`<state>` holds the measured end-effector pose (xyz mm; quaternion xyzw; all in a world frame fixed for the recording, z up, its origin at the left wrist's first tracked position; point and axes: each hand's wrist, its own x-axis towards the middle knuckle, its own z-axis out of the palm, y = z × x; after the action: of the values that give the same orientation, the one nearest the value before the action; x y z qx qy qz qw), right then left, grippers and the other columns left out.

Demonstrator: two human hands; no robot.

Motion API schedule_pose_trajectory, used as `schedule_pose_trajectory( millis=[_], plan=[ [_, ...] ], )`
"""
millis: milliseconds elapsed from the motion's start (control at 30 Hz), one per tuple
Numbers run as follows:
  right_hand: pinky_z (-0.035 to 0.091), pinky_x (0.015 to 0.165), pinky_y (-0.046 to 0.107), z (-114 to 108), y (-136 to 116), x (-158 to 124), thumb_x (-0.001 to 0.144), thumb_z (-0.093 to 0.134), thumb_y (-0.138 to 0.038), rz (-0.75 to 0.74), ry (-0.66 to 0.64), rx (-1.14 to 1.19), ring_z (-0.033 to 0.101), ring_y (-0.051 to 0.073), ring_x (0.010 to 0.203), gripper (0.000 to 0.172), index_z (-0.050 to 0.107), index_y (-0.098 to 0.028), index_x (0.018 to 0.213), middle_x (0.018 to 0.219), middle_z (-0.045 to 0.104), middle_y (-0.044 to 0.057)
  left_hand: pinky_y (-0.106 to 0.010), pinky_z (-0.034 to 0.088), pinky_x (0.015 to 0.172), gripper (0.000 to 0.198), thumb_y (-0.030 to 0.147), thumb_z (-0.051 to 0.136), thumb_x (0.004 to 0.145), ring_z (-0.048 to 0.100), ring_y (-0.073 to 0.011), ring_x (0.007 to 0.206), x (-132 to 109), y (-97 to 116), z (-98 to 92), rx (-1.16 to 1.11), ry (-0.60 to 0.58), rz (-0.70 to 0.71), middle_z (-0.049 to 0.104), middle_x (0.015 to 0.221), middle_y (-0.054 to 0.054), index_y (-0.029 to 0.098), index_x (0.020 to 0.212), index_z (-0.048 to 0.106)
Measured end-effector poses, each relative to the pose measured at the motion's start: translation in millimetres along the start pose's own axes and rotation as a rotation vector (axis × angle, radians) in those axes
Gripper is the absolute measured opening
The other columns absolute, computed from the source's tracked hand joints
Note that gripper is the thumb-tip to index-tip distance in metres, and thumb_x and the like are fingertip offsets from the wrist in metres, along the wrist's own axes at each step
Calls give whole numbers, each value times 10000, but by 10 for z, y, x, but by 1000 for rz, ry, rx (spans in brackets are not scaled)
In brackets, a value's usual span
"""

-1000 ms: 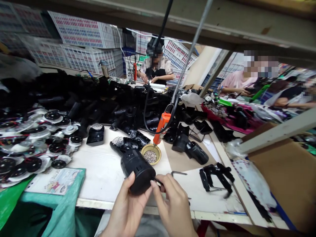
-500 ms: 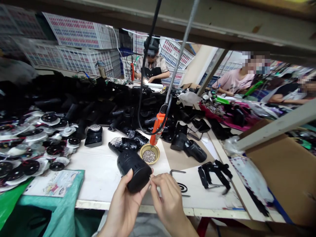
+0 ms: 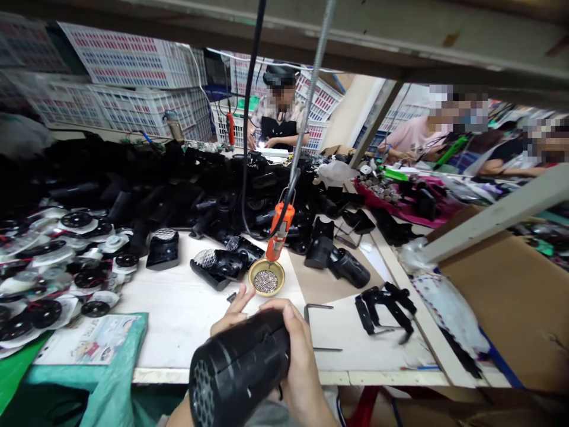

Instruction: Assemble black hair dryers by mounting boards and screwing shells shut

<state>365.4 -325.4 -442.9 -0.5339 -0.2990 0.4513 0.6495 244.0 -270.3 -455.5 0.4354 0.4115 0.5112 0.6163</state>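
Observation:
A black hair dryer housing [image 3: 242,367], with a honeycomb grille on its near end, is tilted low in front of me. My right hand [image 3: 302,356] grips it from the right, thumb along its top. Behind the housing, my left hand [image 3: 233,314] has its fingers stretched toward the bowl; its palm is mostly hidden. A small dark piece [image 3: 232,297] lies by those fingertips. Just beyond is a yellowish bowl [image 3: 281,287] of small silver screws [image 3: 267,281]. An orange electric screwdriver [image 3: 281,228] hangs over the bowl, its tip down at the screws.
Black housings [image 3: 222,264] lie behind the bowl, before a big dark heap. Fan motor parts [image 3: 77,279] pile up at left. A U-shaped metal bracket [image 3: 307,326] and black clamps [image 3: 384,308] lie right. A slanting post [image 3: 489,228] and cardboard box [image 3: 528,308] stand further right. Co-workers sit opposite.
The housing has come nearer and turned, showing its grille. My right hand has gone from pinching at its edge to gripping it; my left fingers have spread. The black spiral piece has left the table.

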Motion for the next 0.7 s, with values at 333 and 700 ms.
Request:
schedule_pose_trajectory(
  millis=[333, 700],
  plan=[
    [509, 848, 277, -71, 111, -96, 1091, 375, -472, -320, 68, -301, 681, 199, 964, 378, 680, -249, 1079, 1037, 730, 35, -313, 510, 982, 391, 585, 869, 693, 663, -296, 1050, -455, 210, 36, 173, 199, 265, 764, 1016, -97, 255, 893, 806],
    [515, 908, 324, -102, 517, -111, 1117, 310, -323, -429, 60, -335, 685, 203, 1011, 422, 710, -231, 1017, 1021, 730, 58, -362, 503, 937, 264, 512, 838, 770, 669, -278, 953, -453, -191, -131, 177, 218, 237, 753, 928, -83, 261, 813, 768]
  ],
)
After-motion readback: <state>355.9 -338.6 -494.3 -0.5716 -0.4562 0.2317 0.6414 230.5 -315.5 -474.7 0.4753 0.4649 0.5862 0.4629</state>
